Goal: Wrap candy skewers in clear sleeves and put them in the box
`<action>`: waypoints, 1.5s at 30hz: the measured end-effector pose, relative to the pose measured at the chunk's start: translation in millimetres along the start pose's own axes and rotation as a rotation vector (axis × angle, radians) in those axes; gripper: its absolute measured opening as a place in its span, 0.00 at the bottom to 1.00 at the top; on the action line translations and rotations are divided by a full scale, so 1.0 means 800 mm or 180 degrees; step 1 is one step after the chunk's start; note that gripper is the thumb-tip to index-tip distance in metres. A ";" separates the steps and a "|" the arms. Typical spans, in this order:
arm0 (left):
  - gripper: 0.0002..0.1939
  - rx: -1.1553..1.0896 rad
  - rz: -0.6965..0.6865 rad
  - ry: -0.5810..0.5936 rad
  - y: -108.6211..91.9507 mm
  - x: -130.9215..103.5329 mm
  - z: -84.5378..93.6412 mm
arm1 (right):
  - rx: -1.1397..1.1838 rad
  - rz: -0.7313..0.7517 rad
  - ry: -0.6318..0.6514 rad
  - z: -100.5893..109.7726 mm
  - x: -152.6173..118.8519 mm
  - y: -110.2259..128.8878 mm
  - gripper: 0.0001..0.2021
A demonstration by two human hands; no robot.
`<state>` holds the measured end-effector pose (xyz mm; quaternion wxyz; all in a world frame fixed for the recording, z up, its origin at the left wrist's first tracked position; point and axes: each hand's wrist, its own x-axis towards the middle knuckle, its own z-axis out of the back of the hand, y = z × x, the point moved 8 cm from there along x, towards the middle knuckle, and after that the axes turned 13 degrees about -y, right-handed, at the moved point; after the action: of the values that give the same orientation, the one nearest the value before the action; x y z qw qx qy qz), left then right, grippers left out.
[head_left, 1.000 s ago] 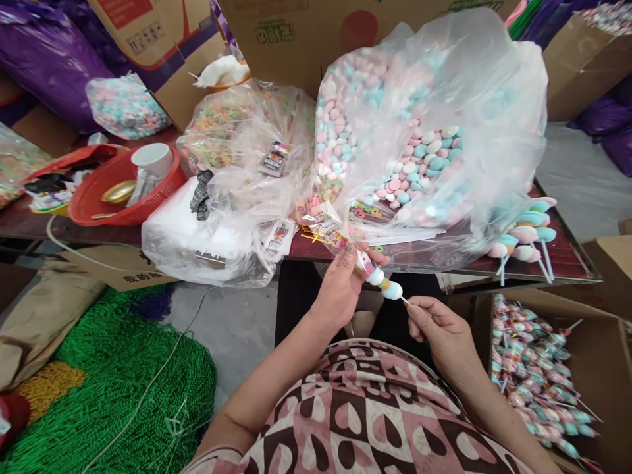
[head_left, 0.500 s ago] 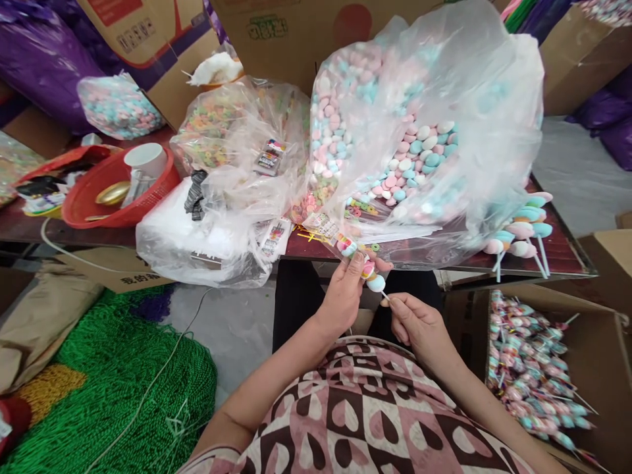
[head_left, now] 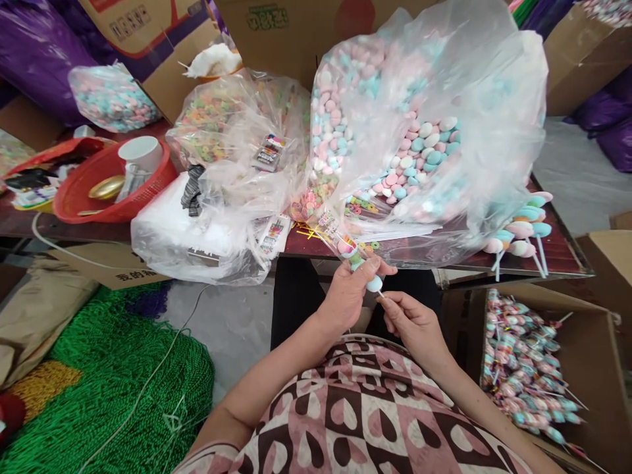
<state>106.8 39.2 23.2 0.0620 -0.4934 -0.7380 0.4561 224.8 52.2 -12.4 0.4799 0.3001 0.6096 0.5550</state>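
Observation:
My left hand (head_left: 345, 296) is closed around the middle of a candy skewer (head_left: 374, 284) in front of the table edge. A clear printed wrapper (head_left: 330, 222) covers its far end, where pink, white and green pieces show. A pale blue piece sits at the near end, outside my fingers. Just below it, my right hand (head_left: 412, 324) pinches the short white stick between thumb and fingertips. My left fingers hide the middle of the skewer. Beyond my hands lies a big clear bag of pink, blue and white candies (head_left: 412, 161).
Several unwrapped candy skewers (head_left: 523, 227) lie at the table's right end. Below stands a cardboard box (head_left: 592, 342) of wrapped ones. On the left are a red basket (head_left: 74, 207), a bag of ring candies (head_left: 212, 125) and a white plastic bag (head_left: 170, 230). Green strings (head_left: 148, 375) cover the floor.
My left hand has shifted its hold, and its thumb now lies across the skewer nearer the blue piece. The wrapper's printed end sits slightly lower. My right hand still pinches the stick.

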 end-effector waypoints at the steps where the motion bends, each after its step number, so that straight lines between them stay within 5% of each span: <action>1: 0.10 0.0044 0.0047 -0.0047 0.005 -0.001 0.002 | 0.0030 -0.0005 -0.0011 0.000 0.000 0.001 0.15; 7: 0.19 -0.0294 0.0220 0.0023 0.003 -0.004 0.011 | 0.0053 0.0190 -0.0165 0.007 0.001 0.002 0.13; 11: 0.14 -0.0455 0.0156 -0.0206 -0.003 0.005 0.016 | -0.0256 0.0544 -0.0225 0.009 -0.001 0.007 0.11; 15: 0.11 -0.0427 0.0321 -0.0368 0.016 0.003 0.013 | -0.0404 0.0665 -0.0243 0.008 -0.003 0.011 0.11; 21: 0.15 -0.0088 0.0711 0.0060 0.038 -0.013 0.000 | -0.0089 0.0253 -0.0128 0.000 0.002 0.004 0.15; 25: 0.20 -0.0396 0.0339 -0.0065 0.006 -0.002 0.012 | 0.0032 0.0060 -0.0053 -0.001 0.004 -0.003 0.17; 28: 0.13 -0.0373 0.0041 -0.0206 -0.009 0.008 0.020 | -0.0018 -0.0027 0.0050 -0.004 0.002 -0.006 0.17; 35: 0.15 0.0119 0.0280 -0.0098 0.023 -0.002 0.010 | 0.0033 -0.0033 0.0063 -0.011 0.006 0.004 0.18; 42: 0.15 -0.0018 0.0091 -0.0235 0.010 0.005 0.020 | -0.0133 0.0020 0.0229 -0.012 0.005 0.003 0.20; 45: 0.15 0.0105 0.0502 -0.0052 0.028 -0.001 0.015 | -0.0059 -0.0061 0.0230 -0.010 0.005 -0.001 0.19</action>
<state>115.6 33.2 -0.1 0.0280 -0.5452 -0.6897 0.4757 216.0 52.5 -14.9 0.4656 0.2694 0.6242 0.5666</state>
